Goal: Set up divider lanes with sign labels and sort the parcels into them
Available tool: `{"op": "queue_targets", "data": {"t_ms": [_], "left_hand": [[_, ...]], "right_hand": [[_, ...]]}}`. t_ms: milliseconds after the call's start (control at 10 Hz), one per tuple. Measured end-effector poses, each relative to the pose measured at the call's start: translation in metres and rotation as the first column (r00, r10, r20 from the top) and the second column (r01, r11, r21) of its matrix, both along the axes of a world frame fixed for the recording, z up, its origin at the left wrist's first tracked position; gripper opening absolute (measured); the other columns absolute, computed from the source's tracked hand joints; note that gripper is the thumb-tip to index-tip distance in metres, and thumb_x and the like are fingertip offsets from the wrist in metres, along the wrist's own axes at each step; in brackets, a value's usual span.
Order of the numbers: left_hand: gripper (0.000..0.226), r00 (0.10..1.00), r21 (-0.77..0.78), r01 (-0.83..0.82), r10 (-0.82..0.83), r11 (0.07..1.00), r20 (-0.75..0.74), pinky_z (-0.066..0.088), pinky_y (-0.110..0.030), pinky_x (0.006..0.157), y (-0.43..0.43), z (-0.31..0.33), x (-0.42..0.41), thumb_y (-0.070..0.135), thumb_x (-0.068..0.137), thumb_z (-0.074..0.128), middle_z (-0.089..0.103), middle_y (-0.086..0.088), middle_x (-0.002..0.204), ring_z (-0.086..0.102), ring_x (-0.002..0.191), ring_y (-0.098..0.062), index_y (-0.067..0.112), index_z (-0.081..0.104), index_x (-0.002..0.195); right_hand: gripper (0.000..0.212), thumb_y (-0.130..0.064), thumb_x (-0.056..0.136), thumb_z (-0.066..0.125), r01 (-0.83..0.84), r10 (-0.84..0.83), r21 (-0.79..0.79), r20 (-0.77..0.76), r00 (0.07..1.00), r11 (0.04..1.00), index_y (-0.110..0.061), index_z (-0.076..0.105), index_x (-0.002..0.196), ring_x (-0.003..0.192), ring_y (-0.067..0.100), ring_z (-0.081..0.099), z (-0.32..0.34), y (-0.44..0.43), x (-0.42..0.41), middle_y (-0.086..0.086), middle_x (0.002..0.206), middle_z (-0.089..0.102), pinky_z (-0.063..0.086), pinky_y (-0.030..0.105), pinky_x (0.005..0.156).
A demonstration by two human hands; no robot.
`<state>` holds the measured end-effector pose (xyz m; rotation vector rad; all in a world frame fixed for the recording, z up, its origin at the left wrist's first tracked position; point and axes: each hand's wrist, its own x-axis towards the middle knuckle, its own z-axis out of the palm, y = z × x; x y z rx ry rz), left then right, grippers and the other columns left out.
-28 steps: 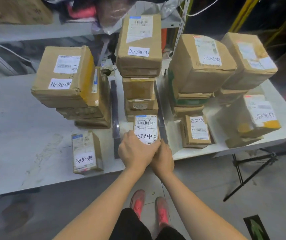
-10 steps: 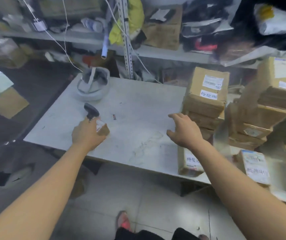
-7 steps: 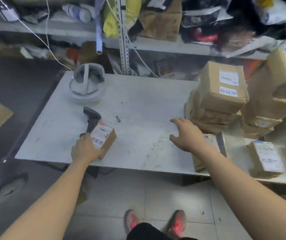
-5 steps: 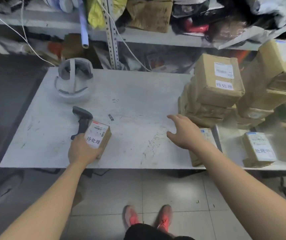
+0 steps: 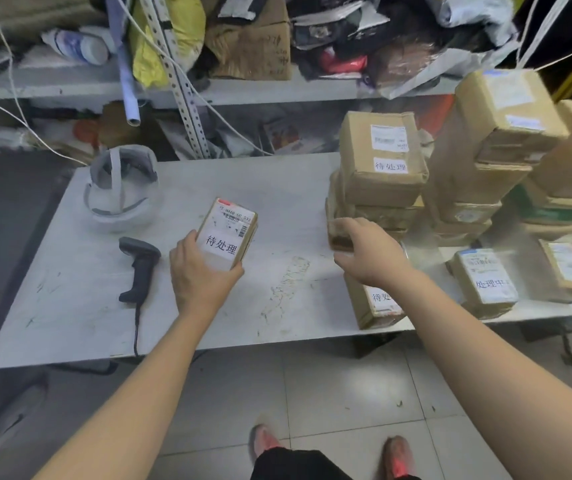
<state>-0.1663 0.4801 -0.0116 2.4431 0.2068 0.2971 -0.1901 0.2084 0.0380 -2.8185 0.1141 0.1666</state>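
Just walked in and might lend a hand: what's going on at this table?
A person is sorting parcels. Their left hand grips a small box labelled 待处理 over the table, beside a barcode scanner. The right hand reaches toward the foot of the 待处理 stack; whether it touches is too blurred to tell. A 处理中 parcel lies further right.

On the pale rectangular table (image 5: 277, 188), a black handheld scanner (image 5: 139, 268) lies front left, a grey-and-white strapped headset (image 5: 118, 192) at back left. The table's right end holds stacked brown cardboard parcels (image 5: 381, 168); a small brown cardboard parcel (image 5: 227, 233) is at its middle, in the left hand (image 5: 198, 275). A metal shelf (image 5: 70, 86) runs behind the table.
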Motion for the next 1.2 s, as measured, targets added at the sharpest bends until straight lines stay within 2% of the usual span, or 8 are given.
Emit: {"op": "queue_targets", "data": {"t_ms": [200,400,500,700,800,900,1100,1200], "left_hand": [[0.084,0.994,-0.004,-0.014,0.014,1.000,0.111,0.045,-0.038,0.087,-0.091,0.017,-0.034,0.034,0.056,0.089,0.056,-0.010,0.116,0.047,0.110,-0.027,0.007,0.049,0.126],[0.083,0.980,0.025,-0.093,0.087,0.995,0.179,0.040,-0.029,0.078,-0.193,0.025,-0.083,0.043,0.059,0.088,0.056,-0.010,0.112,0.048,0.105,-0.024,0.008,0.051,0.124],[0.082,0.981,0.029,-0.111,0.105,0.993,0.164,0.048,-0.035,0.080,-0.236,0.028,-0.099,0.049,0.059,0.085,0.056,-0.006,0.111,0.049,0.106,-0.022,0.010,0.052,0.123],[0.084,0.991,0.068,-0.128,0.126,0.989,0.032,0.049,-0.038,0.083,-0.310,0.019,-0.109,0.057,0.060,0.082,0.054,-0.008,0.113,0.049,0.105,-0.024,0.011,0.049,0.122],[0.084,0.981,0.056,-0.176,0.180,0.983,-0.073,0.047,-0.037,0.088,-0.330,0.008,-0.110,0.057,0.062,0.080,0.053,-0.009,0.116,0.048,0.107,-0.025,0.010,0.046,0.123],[0.087,0.973,0.102,-0.154,0.169,0.983,-0.156,0.041,-0.036,0.090,-0.336,-0.008,-0.109,0.056,0.066,0.079,0.050,-0.012,0.121,0.046,0.111,-0.027,0.009,0.042,0.129],[0.101,0.973,0.122,-0.136,0.156,0.983,-0.170,0.047,-0.040,0.089,-0.337,-0.027,-0.106,0.063,0.063,0.078,0.046,-0.014,0.121,0.045,0.108,-0.029,0.012,0.032,0.137],[0.113,0.961,0.205,-0.150,0.191,0.967,-0.199,0.045,-0.043,0.093,-0.338,-0.025,-0.107,0.073,0.061,0.074,0.044,-0.016,0.128,0.046,0.113,-0.031,0.011,0.026,0.142]], "right_hand": [[0.062,-0.032,0.091,0.059,-0.047,0.046,0.013,0.045,0.998,0.999,-0.025,0.037,0.149,0.133,0.023,0.044,0.006,-0.081,-0.023,0.001,0.146,0.047,0.050,0.041,0.093],[0.063,-0.032,0.090,0.060,-0.122,0.116,0.055,0.096,0.989,0.991,-0.024,0.038,0.148,0.127,0.024,0.050,0.014,-0.172,-0.049,0.002,0.138,0.052,0.051,0.043,0.092],[0.062,-0.031,0.091,0.062,-0.126,0.114,0.090,0.121,0.986,0.988,-0.024,0.039,0.147,0.126,0.024,0.051,0.019,-0.213,-0.060,0.002,0.140,0.052,0.049,0.040,0.093],[0.062,-0.031,0.091,0.060,-0.083,0.070,0.128,0.102,0.992,0.988,-0.025,0.038,0.149,0.129,0.024,0.049,0.016,-0.266,-0.080,0.003,0.143,0.050,0.049,0.037,0.091],[0.062,-0.032,0.092,0.061,-0.041,0.033,0.121,0.066,0.997,0.992,-0.026,0.037,0.149,0.132,0.024,0.047,0.013,-0.278,-0.092,0.002,0.146,0.048,0.049,0.039,0.093],[0.061,-0.034,0.093,0.060,0.006,-0.012,0.106,0.053,0.999,0.994,-0.025,0.038,0.149,0.131,0.023,0.048,0.010,-0.285,-0.102,0.001,0.146,0.049,0.050,0.040,0.094],[0.059,-0.034,0.094,0.059,0.052,-0.053,0.067,0.018,0.998,0.996,-0.024,0.038,0.148,0.128,0.023,0.051,0.016,-0.288,-0.110,0.001,0.143,0.052,0.049,0.039,0.094],[0.058,-0.033,0.094,0.060,0.081,-0.083,0.063,0.016,0.996,0.995,-0.023,0.040,0.148,0.129,0.023,0.051,0.016,-0.286,-0.111,0.001,0.144,0.052,0.049,0.038,0.095]]}}
